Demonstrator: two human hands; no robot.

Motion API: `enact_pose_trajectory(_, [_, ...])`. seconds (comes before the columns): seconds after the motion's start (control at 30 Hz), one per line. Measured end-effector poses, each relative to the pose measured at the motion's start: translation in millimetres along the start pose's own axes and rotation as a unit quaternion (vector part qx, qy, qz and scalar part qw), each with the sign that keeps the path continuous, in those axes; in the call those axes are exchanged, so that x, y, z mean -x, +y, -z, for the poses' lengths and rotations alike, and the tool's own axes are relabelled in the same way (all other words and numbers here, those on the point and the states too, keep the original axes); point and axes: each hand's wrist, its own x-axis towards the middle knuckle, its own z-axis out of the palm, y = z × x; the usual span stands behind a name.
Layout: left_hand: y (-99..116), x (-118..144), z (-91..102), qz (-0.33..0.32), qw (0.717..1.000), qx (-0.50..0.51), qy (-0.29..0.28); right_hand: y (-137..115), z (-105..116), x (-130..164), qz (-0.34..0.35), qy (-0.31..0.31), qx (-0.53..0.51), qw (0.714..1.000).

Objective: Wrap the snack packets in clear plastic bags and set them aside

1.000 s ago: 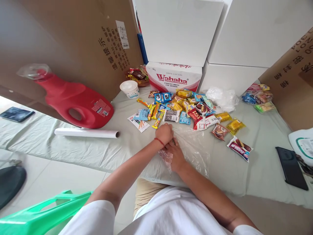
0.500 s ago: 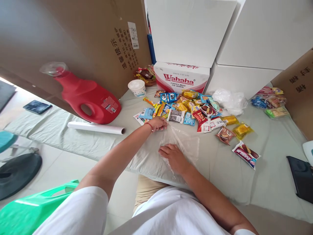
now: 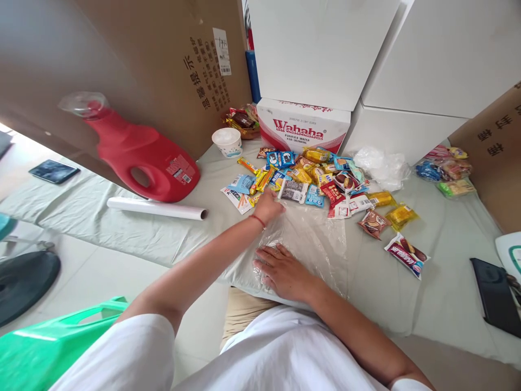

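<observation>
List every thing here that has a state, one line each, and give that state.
Clear plastic bag: spread flat on the sheet.
Left hand: gripping the bag's far edge.
Right hand: open, pressing flat on the bag.
Red jug: lying on its side, capped.
White roll: lying flat.
Paper cup: upright.
Snack packets: sealed, heaped loosely.
Phone: screen dark.

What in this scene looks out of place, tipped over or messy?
The red detergent jug lies on its side against the cardboard box. Snack packets lie in a loose heap on the sheet, and the clear plastic bag under both hands is crumpled.
</observation>
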Motion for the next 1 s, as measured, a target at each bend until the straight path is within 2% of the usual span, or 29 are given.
enact_pose_trajectory(0.1, [-8, 28, -14.2, -0.101, 0.993, -0.049, 0.028, -4, -5, -3, -0.013, 0.010, 0.009, 1.000])
enact_pose_trajectory(0.27, [-26, 56, -30.2, -0.247, 0.962, -0.120, -0.007, -21, -6, 10, -0.029, 0.050, 0.000, 0.998])
enact_pose_trajectory(0.33, [-32, 58, -33.3, -0.283, 0.948, -0.144, -0.007, -22, -1, 23, -0.033, 0.097, -0.032, 0.994])
enact_pose_trajectory(0.4, [-34, 59, -35.8, -0.304, 0.938, -0.166, -0.004, -11, 6, 37, -0.085, 0.168, -0.039, 0.981])
enact_pose_trajectory(0.47, [-35, 59, -37.9, -0.317, 0.931, -0.182, -0.001, 13, 13, 50, -0.175, 0.222, 0.002, 0.959])
enact_pose_trajectory(0.57, [-34, 59, -36.8, -0.340, 0.915, -0.217, 0.020, 61, 17, 67, -0.291, 0.210, 0.084, 0.930])
enact_pose_trajectory(0.67, [-37, 57, -29.2, -0.344, 0.892, -0.282, 0.077, 97, 19, 82, -0.340, 0.169, 0.108, 0.919])
enact_pose_trajectory(0.73, [-40, 54, -23.7, -0.313, 0.894, -0.308, 0.092, 109, 26, 89, -0.337, 0.155, 0.105, 0.923])
enact_pose_trajectory(0.87, [-45, 51, -20.1, -0.264, 0.907, -0.320, 0.073, 116, 62, 82, -0.351, 0.125, 0.067, 0.926])
enact_pose_trajectory(1.0, [-45, 52, -21.0, -0.261, 0.909, -0.319, 0.069, 133, 114, 38, -0.436, 0.156, 0.078, 0.883])
